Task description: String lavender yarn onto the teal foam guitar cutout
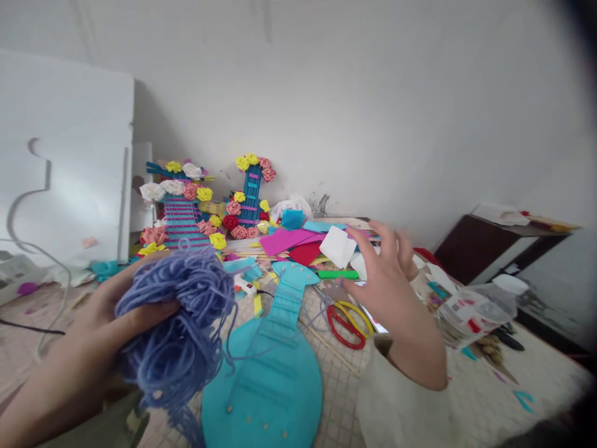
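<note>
My left hand (135, 311) is wrapped round a loose, tangled bundle of blue-purple yarn (186, 311), held up at the left. A strand of the yarn runs from the bundle across a turquoise guitar-shaped craft piece (265, 373) lying flat on the table in front of me. Small pale studs dot its head and lower body. My right hand (385, 267) is raised on the right with its fingers spread and slightly blurred. Whether a thin strand reaches it I cannot tell. Below that hand lie red and yellow handled scissors (347, 323).
Two flower-trimmed craft pieces (181, 218) lean by the wall. A glue gun (245, 285), coloured paper (289, 241) and a green strip (338, 274) lie behind the guitar shape. At right are a plastic container (476, 311) and a dark box (485, 249); a white board (65, 149) stands left.
</note>
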`<state>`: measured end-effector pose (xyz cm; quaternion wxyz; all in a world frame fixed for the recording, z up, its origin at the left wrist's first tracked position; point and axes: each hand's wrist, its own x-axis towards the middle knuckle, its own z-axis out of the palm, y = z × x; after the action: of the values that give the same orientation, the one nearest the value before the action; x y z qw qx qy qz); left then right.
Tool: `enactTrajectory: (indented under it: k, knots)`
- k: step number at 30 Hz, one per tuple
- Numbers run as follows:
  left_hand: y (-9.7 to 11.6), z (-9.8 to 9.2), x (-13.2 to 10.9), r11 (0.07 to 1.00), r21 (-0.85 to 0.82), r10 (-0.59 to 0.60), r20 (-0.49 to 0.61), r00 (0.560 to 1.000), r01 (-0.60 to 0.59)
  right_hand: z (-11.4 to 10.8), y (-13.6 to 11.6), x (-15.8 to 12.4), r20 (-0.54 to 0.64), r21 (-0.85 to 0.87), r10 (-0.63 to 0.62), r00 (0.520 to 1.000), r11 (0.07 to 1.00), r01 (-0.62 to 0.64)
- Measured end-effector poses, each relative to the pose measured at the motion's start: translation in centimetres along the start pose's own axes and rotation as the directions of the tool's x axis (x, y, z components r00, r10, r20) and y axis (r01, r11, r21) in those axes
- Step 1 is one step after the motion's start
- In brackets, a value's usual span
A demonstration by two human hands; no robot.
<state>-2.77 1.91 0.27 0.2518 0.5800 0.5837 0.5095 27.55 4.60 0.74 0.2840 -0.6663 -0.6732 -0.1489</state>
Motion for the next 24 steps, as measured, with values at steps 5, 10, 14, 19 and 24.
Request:
enactTrajectory:
  k: [5,10,14,19,24]
  knots:
    - [0.6,-0.2,0.5,0.978,-0.137,-0.139,0.131,0.982,0.157,-1.1,1.4,0.0,0.423,0.261,-0.045,0.905,0.962,-0.074]
    - [0.1,0.1,0.5,0.991,0.079,0.093,0.188,0.978,-0.109,-0.9,-2.9,-0.8,-0.117,0.634,-0.236,0.965,0.73,0.255]
    - [0.1,1.1,0.0,0.957,0.19,0.177,0.212,0.961,-0.218,-0.2,-7.0,-2.2,-0.146,0.809,-0.378,0.914,0.487,0.33]
    - [0.5,1.7,-0.2,0.946,0.227,0.174,0.243,0.954,-0.23,0.3,-7.8,-2.6,-0.085,0.825,-0.409,0.909,0.483,0.294]
    - [-0.9,1.7,-0.2,0.914,0.291,0.191,0.302,0.934,-0.281,-0.2,-7.4,-2.3,0.04,0.918,-0.411,0.911,0.375,0.129]
